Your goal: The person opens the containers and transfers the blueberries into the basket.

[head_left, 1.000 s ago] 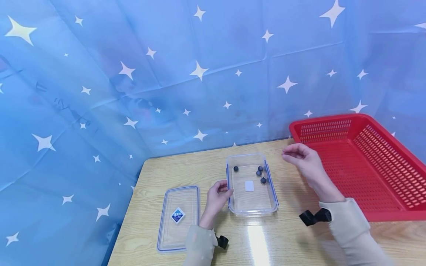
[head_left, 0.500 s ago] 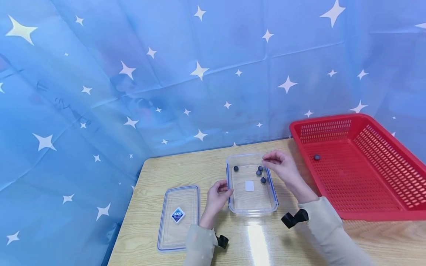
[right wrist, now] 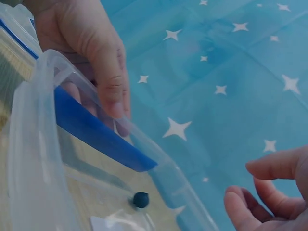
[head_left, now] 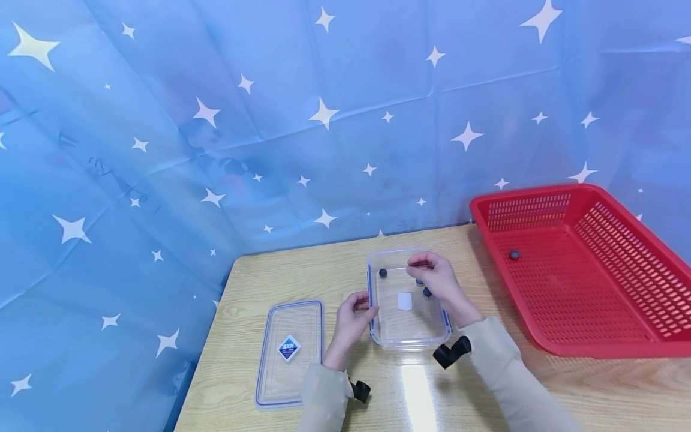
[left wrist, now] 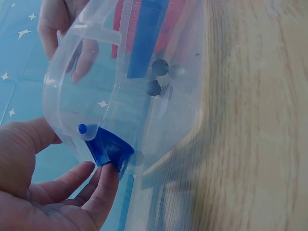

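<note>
My left hand grips the left side of a clear plastic food container, its thumb at the rim and its fingers outside by a blue clip. My right hand is over the container's right half; in the right wrist view its thumb and fingers stand apart with nothing between them. Below it lie dark blueberries, partly covered by the hand in the head view. A single blueberry sits at the container's back left. Another blueberry lies in the red plastic basket.
The container's clear lid, edged in blue with a diamond-shaped label, lies flat on the wooden table left of the left hand. The basket stands at the right. A blue curtain with white stars hangs behind the table.
My right hand has moved left from the basket's edge to over the container. A blueberry now shows in the basket where the hand was before. The left hand stays on the container.
</note>
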`<control>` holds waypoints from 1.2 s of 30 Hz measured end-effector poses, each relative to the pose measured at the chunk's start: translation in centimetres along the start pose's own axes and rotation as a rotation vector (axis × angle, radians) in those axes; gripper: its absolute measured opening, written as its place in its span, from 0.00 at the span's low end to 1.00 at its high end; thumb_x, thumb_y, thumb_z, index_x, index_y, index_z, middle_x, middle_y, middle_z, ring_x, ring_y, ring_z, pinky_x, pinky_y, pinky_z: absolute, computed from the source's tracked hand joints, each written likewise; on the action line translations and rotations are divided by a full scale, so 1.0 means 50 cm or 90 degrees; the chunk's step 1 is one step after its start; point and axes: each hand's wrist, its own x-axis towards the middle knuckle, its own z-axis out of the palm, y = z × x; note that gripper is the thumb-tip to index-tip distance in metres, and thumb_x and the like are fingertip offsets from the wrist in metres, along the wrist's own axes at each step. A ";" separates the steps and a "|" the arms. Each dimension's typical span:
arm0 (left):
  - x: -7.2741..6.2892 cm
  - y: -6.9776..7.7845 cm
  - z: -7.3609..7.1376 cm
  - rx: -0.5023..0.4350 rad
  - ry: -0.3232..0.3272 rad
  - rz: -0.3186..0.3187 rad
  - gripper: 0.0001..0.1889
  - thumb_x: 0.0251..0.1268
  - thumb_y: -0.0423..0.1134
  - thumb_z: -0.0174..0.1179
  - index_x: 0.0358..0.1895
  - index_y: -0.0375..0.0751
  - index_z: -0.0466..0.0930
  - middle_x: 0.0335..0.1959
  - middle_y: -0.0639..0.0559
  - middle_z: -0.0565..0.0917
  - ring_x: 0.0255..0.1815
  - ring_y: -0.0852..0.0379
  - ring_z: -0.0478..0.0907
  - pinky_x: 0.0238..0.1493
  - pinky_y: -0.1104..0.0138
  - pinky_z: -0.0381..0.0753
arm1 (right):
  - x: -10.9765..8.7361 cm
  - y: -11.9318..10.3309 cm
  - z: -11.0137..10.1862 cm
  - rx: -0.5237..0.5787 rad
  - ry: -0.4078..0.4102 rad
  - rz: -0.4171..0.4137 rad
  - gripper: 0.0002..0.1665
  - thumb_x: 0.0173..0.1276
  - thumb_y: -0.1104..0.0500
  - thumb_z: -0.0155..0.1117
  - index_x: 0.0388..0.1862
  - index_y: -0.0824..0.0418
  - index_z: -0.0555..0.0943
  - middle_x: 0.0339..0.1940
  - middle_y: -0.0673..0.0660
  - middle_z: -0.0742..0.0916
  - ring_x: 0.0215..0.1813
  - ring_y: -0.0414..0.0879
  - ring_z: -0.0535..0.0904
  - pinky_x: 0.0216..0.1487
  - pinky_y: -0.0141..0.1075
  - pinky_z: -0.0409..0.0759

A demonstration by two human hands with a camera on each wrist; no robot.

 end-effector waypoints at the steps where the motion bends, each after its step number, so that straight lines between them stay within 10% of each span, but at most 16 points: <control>1: -0.001 0.001 0.000 0.001 0.000 0.000 0.19 0.55 0.24 0.60 0.50 0.19 0.71 0.44 0.29 0.77 0.45 0.38 0.75 0.42 0.71 0.79 | 0.002 0.005 0.004 -0.001 0.005 0.000 0.14 0.61 0.70 0.61 0.45 0.76 0.75 0.37 0.59 0.81 0.34 0.36 0.73 0.37 0.28 0.74; 16: 0.001 0.001 0.001 0.001 0.003 0.006 0.18 0.55 0.24 0.60 0.50 0.19 0.72 0.43 0.29 0.77 0.45 0.36 0.75 0.43 0.69 0.80 | 0.040 0.015 0.077 -0.029 0.011 0.067 0.18 0.62 0.67 0.60 0.51 0.72 0.76 0.47 0.66 0.81 0.48 0.52 0.76 0.47 0.35 0.74; 24: 0.027 -0.063 0.005 0.007 0.012 0.014 0.19 0.55 0.27 0.62 0.50 0.24 0.74 0.42 0.35 0.79 0.44 0.43 0.77 0.42 0.70 0.79 | 0.068 0.025 0.106 -0.087 0.003 0.084 0.17 0.64 0.67 0.58 0.51 0.72 0.77 0.48 0.67 0.81 0.51 0.57 0.75 0.51 0.43 0.75; 32: 0.023 -0.074 0.000 0.002 0.007 0.101 0.16 0.56 0.32 0.64 0.46 0.26 0.76 0.37 0.44 0.80 0.38 0.57 0.77 0.39 0.69 0.81 | 0.091 0.046 0.120 -0.131 0.000 0.115 0.14 0.65 0.67 0.58 0.49 0.70 0.78 0.47 0.64 0.81 0.49 0.56 0.76 0.48 0.43 0.76; 36: 0.025 -0.071 0.003 0.002 0.009 0.046 0.17 0.55 0.30 0.63 0.48 0.26 0.76 0.39 0.41 0.80 0.40 0.53 0.77 0.41 0.68 0.81 | 0.099 0.050 0.121 -0.136 0.006 0.125 0.14 0.64 0.67 0.58 0.49 0.68 0.80 0.47 0.64 0.82 0.48 0.55 0.76 0.47 0.42 0.75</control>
